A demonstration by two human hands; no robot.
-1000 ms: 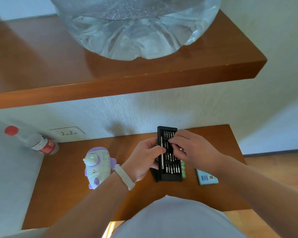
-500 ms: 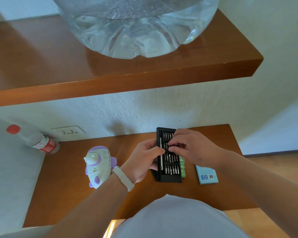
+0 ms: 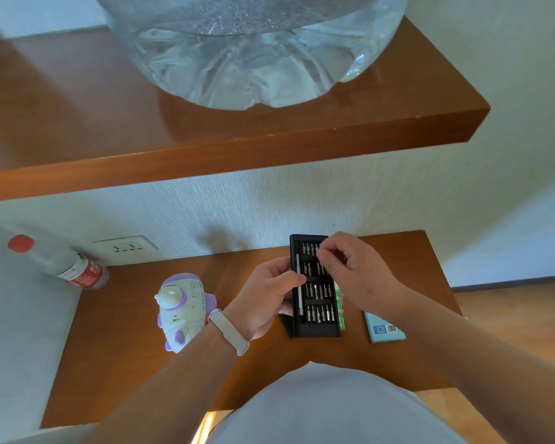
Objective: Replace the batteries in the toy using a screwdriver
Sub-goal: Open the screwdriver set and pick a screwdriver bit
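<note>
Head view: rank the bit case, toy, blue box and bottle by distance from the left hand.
1. Bit case: gripped by the left hand.
2. Toy: just left of it.
3. Blue box: right, beyond the case.
4. Bottle: far left, against the wall.

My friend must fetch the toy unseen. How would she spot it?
Look at the lower shelf, under the one holding the water jug. The toy lies left of the black bit case. It alone is rounded, white and purple.
</note>
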